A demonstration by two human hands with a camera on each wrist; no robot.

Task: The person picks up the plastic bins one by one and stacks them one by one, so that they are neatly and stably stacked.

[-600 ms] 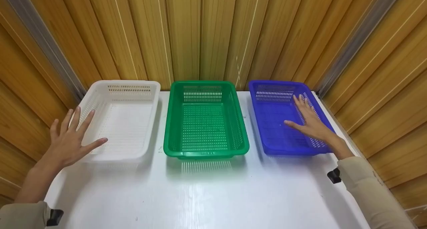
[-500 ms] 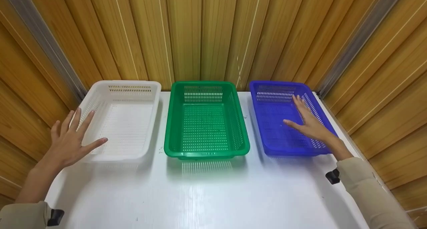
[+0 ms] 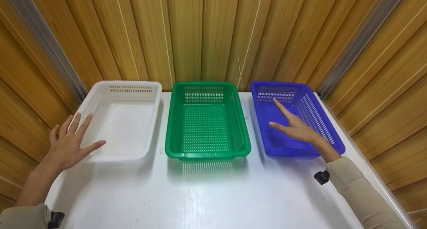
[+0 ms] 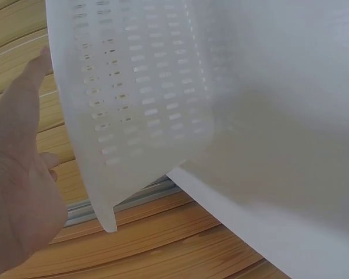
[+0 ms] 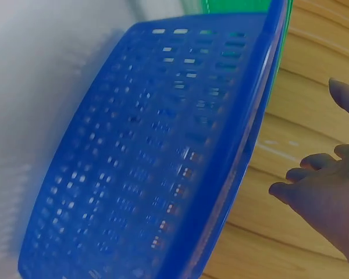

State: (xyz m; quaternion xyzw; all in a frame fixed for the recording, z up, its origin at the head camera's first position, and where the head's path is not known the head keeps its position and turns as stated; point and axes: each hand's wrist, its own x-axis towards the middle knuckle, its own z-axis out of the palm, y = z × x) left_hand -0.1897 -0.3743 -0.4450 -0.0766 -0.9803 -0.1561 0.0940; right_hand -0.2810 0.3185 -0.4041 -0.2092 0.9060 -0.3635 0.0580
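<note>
In the head view, my left hand spreads its fingers at the near left corner of a white plastic basket, overlapping its left rim. The left wrist view has this hand outside the basket's slotted side wall, fingertips close to the rim. My right hand is over a blue plastic basket, thumb and forefinger extended apart. Its other fingers are mostly hidden in the head view. In the right wrist view, the right hand shows above the blue basket's rim, holding nothing.
A green basket stands between the other two, with a gap on each side. All three are in a row on a white table. Wood-patterned panel walls close in the back and both sides.
My right hand has shifted left over the blue basket and turned, so fewer of its fingers show. My left hand has dipped slightly. The baskets stay in place as the view shifts a little.
</note>
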